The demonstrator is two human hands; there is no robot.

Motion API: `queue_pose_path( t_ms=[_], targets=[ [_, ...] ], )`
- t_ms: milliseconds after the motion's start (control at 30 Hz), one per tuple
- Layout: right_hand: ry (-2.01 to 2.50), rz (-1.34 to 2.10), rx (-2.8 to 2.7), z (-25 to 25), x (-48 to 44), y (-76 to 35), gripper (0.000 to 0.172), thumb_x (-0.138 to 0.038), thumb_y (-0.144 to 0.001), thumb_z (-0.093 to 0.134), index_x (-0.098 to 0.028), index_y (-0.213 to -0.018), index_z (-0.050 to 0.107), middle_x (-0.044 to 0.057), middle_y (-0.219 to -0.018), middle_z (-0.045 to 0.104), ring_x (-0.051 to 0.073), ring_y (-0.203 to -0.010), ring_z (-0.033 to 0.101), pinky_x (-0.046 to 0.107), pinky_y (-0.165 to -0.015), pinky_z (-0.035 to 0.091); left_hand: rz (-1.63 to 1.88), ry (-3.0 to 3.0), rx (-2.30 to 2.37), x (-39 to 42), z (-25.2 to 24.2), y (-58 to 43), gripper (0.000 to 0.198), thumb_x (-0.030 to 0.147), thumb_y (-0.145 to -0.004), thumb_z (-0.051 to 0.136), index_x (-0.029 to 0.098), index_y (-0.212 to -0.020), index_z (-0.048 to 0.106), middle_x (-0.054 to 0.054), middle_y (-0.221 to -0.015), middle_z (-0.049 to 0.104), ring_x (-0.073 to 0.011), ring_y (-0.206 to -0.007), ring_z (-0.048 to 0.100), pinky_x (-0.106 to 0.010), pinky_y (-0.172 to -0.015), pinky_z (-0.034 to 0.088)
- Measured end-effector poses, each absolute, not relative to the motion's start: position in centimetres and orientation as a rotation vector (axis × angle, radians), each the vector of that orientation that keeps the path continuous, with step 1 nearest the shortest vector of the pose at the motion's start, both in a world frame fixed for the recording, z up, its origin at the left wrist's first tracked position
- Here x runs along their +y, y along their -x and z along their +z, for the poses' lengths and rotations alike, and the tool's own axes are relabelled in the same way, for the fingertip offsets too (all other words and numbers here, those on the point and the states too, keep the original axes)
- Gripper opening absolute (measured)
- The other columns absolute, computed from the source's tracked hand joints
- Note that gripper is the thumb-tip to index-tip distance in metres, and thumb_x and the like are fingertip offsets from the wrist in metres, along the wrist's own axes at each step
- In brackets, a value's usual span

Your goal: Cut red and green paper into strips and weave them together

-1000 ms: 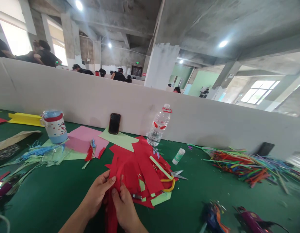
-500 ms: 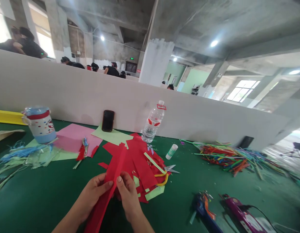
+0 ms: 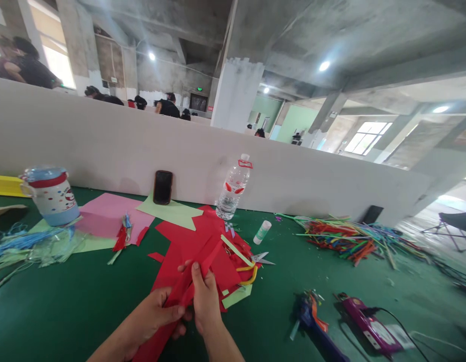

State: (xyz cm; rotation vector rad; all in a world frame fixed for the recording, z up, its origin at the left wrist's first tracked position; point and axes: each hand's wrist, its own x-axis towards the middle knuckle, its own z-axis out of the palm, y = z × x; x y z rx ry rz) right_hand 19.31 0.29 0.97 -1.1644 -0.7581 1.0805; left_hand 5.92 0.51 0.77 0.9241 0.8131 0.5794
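Between my hands is a long folded strip of red paper (image 3: 155,339), slanting from the lower left up toward the paper pile. My left hand (image 3: 159,314) pinches its lower part, thumb on top. Farther up, my right hand (image 3: 205,294) grips the strip with its thumb along the upper face. Beyond the hands lie red paper sheets (image 3: 176,231) and a pale green paper scrap (image 3: 237,295). Yellow-handled scissors (image 3: 251,271) rest on the pile's right side, blades open. A white and green glue stick (image 3: 262,232) lies just past them.
A water bottle (image 3: 233,188), a phone (image 3: 163,187) and a blue-white cup (image 3: 54,198) stand along the partition (image 3: 115,136). Colourful strips (image 3: 342,239) are heaped at right. A blue glue gun (image 3: 311,322) and a purple power strip (image 3: 370,324) lie in front.
My right hand has moved up the red strip, and the strip's upper end now leans more to the right and spreads open. The view has shifted slightly.
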Motion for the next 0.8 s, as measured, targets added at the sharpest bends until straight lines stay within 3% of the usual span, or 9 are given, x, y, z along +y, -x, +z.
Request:
queue_pose_path(
  t_ms=[133,267,433,600,733,800],
  targets=[
    [1.115,1.067,-0.679,0.9,0.6,-20.0,0.055,-0.074,-0.078,0.065,-0.021,-0.094,0.069,0.006,-0.088,0.074,0.023,-0.085,0.068,0.031,-0.073,0.054,0.486,-0.962,0.814,-0.1,0.3,-6.0,0.052,0.061,-0.061,0.084,0.02,-0.084,0.062,-0.004,-0.082,0.07,-0.0132,-0.056,0.061,-0.025,-0.051,0.045],
    [1.089,1.085,-0.609,0.8,0.8,-20.1,0.057,-0.075,-0.075,0.068,-0.021,-0.094,0.068,0.006,-0.087,0.075,0.024,-0.086,0.068,0.031,-0.07,0.054,0.442,-1.02,0.842,-0.1,-0.3,-5.9,0.06,0.078,-0.067,0.069,0.02,-0.072,0.056,0.005,-0.061,0.054,-0.0047,-0.043,0.035,-0.02,-0.043,0.027],
    [1.076,1.088,-0.52,0.7,1.2,-20.5,0.059,-0.076,-0.072,0.07,-0.021,-0.092,0.067,0.006,-0.083,0.074,0.023,-0.075,0.069,0.03,-0.058,0.052,0.386,-1.089,0.874,0.3,-0.3,-5.5,0.064,0.084,-0.07,0.059,0.02,-0.065,0.054,0.01,-0.043,0.035,-0.0057,-0.041,0.025,-0.021,-0.044,0.021],
    [1.096,0.96,-0.419,0.5,2.0,-22.7,0.048,-0.069,-0.073,0.072,-0.024,-0.087,0.064,0.0,-0.071,0.069,0.017,-0.058,0.061,0.025,-0.047,0.044,0.392,-1.097,0.922,0.8,0.3,-3.6,0.06,0.079,-0.066,0.068,0.021,-0.074,0.058,0.006,-0.052,0.051,-0.0054,-0.041,0.027,-0.021,-0.042,0.021],
    [1.048,0.92,-0.406,0.8,2.3,-24.2,0.051,-0.065,-0.069,0.077,-0.026,-0.099,0.067,0.003,-0.1,0.072,0.017,-0.083,0.065,0.025,-0.061,0.051,0.506,-1.06,1.023,1.8,0.7,-0.1,0.056,0.074,-0.066,0.072,0.021,-0.074,0.056,0.006,-0.058,0.055,-0.0053,-0.042,0.032,-0.021,-0.042,0.024],
    [1.04,0.921,-0.396,0.9,2.4,-24.4,0.053,-0.063,-0.066,0.08,-0.026,-0.103,0.068,0.004,-0.11,0.07,0.017,-0.085,0.064,0.026,-0.064,0.052,0.611,-1.03,1.092,2.6,0.7,2.1,0.057,0.073,-0.065,0.073,0.02,-0.072,0.054,0.006,-0.059,0.053,-0.0056,-0.044,0.035,-0.02,-0.042,0.026]
  ],
)
